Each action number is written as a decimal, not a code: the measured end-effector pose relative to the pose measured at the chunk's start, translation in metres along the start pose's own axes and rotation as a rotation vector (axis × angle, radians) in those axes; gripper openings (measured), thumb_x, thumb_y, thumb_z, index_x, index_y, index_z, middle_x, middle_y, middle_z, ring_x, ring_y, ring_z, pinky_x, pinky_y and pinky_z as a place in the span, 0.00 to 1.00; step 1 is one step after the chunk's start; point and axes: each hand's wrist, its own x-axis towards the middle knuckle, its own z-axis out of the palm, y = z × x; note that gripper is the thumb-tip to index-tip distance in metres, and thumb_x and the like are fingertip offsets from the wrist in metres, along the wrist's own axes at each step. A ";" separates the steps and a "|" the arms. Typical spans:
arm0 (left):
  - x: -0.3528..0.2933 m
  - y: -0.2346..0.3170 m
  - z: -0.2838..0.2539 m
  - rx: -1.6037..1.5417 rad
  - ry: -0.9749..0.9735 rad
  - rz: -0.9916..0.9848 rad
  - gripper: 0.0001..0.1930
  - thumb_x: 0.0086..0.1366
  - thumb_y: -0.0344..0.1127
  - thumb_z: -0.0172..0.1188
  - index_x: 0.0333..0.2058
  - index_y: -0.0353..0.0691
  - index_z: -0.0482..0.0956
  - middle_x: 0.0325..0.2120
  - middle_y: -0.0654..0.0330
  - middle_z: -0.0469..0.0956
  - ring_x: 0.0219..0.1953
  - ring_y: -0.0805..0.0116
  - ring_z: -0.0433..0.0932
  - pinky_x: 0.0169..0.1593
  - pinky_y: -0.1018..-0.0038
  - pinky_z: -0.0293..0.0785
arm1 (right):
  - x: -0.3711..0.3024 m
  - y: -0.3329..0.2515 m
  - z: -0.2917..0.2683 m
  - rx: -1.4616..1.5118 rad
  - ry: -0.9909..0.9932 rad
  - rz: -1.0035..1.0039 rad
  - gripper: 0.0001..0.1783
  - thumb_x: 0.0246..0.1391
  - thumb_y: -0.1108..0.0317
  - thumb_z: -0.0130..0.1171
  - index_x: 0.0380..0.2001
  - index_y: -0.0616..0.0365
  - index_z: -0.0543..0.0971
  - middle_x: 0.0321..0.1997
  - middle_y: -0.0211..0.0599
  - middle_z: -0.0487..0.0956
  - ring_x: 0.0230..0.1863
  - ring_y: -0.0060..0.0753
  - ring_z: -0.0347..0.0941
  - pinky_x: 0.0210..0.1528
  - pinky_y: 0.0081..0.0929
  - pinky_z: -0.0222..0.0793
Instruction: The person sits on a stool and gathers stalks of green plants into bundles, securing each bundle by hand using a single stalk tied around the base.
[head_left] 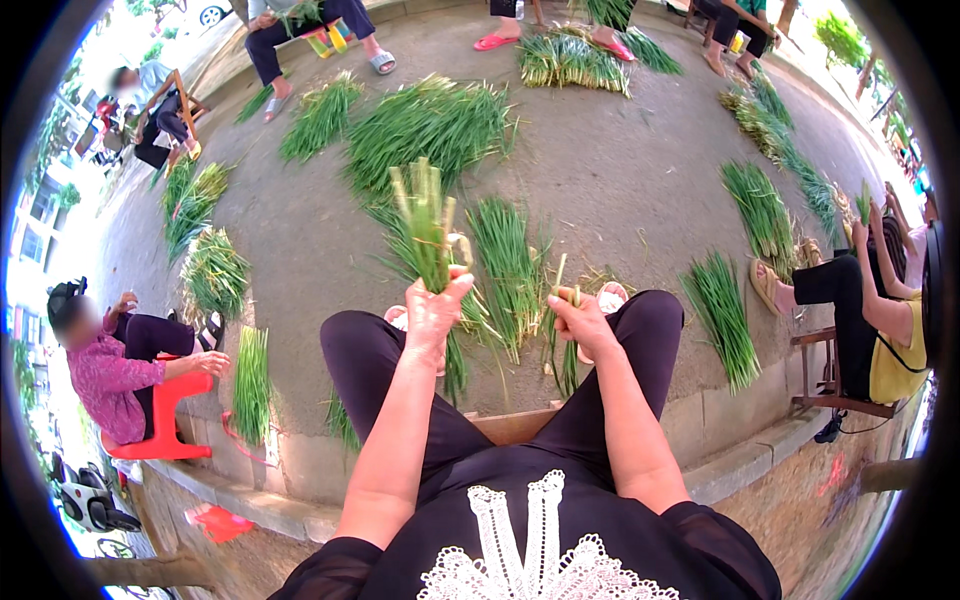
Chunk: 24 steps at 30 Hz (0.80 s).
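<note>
My left hand [436, 305] is closed round an upright bundle of long green stalks [427, 225]. The bundle's pale cut ends point up and its green tips hang below my fist, slightly blurred. To its right, my right hand [583, 322] pinches a few thin stalks [560, 275], one poking up and green lengths hanging beneath. On the ground between my knees lies a pile of loose green stalks [506, 265]. Just beyond my left hand spreads a larger heap [432, 130]. My feet are partly hidden behind my hands and knees.
More stalk piles lie right [722, 318], left [252, 385] and far ahead [572, 62]. A person on a red plastic stool [180, 405] sits at left, another on a wooden chair [835, 375] at right. Several others sit farther off. A curb edge [290, 500] runs below me.
</note>
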 end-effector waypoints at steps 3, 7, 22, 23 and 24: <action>-0.003 -0.025 0.001 0.077 0.009 0.100 0.09 0.51 0.32 0.64 0.31 0.39 0.77 0.17 0.71 0.71 0.13 0.85 0.60 0.16 0.86 0.56 | -0.006 -0.012 -0.001 0.210 -0.039 0.030 0.08 0.53 0.66 0.55 0.36 0.54 0.72 0.14 0.23 0.67 0.12 0.15 0.59 0.12 0.14 0.51; -0.009 -0.049 0.009 0.087 -0.113 -0.023 0.07 0.53 0.32 0.63 0.32 0.41 0.78 0.17 0.71 0.71 0.14 0.84 0.63 0.16 0.84 0.58 | -0.008 -0.011 -0.003 0.361 -0.116 -0.014 0.08 0.54 0.67 0.53 0.37 0.54 0.72 0.23 0.26 0.71 0.16 0.15 0.62 0.14 0.15 0.53; -0.039 -0.063 0.039 0.152 -0.311 -0.277 0.14 0.50 0.35 0.66 0.32 0.36 0.74 0.18 0.68 0.72 0.13 0.83 0.62 0.15 0.84 0.58 | -0.010 -0.016 -0.003 0.480 -0.024 -0.047 0.12 0.53 0.57 0.54 0.31 0.55 0.72 0.23 0.22 0.68 0.20 0.14 0.63 0.16 0.13 0.54; -0.040 -0.062 0.038 0.160 -0.311 -0.281 0.13 0.50 0.35 0.66 0.32 0.37 0.74 0.18 0.68 0.72 0.13 0.83 0.61 0.15 0.85 0.58 | -0.009 -0.017 -0.004 0.496 0.004 -0.055 0.13 0.53 0.55 0.54 0.31 0.55 0.72 0.23 0.22 0.68 0.20 0.14 0.63 0.16 0.13 0.54; -0.041 -0.063 0.036 0.185 -0.321 -0.289 0.13 0.50 0.35 0.66 0.32 0.37 0.74 0.18 0.68 0.72 0.13 0.83 0.61 0.15 0.84 0.57 | -0.008 -0.018 -0.005 0.520 0.032 -0.061 0.13 0.53 0.56 0.54 0.31 0.55 0.72 0.23 0.23 0.69 0.20 0.14 0.63 0.16 0.13 0.54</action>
